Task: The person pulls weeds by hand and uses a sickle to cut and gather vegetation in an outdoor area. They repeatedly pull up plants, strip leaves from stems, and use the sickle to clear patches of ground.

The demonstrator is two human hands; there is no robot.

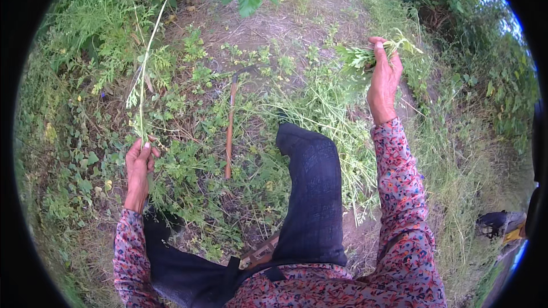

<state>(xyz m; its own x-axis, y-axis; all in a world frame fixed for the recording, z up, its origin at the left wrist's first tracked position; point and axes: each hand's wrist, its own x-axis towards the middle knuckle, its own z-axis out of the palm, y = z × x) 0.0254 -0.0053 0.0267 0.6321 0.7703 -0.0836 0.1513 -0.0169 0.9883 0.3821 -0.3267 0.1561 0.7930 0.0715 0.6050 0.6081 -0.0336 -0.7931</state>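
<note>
My left hand (139, 162) pinches a long pale plant stem (147, 57) near its lower end, and the stem points up and away from me. Out to the right, my right hand (385, 77) is closed on a small bunch of leafy green cuttings (358, 57), whose leaves stick out on both sides of the fingers. Between the hands a sickle lies on low weeds, its brown handle (230, 132) towards me and its dark curved blade (248, 68) at the far end. A heap of cut green stalks (342, 128) lies beside my right knee.
Tall feathery weeds (102, 30) grow at the left, and a broad-leafed branch (250, 0) hangs in at the top. Dense shrubs (483, 51) stand at the right. A slatted brown seat (261, 251) shows beneath me. Dark and yellow items (505, 227) lie at the far right.
</note>
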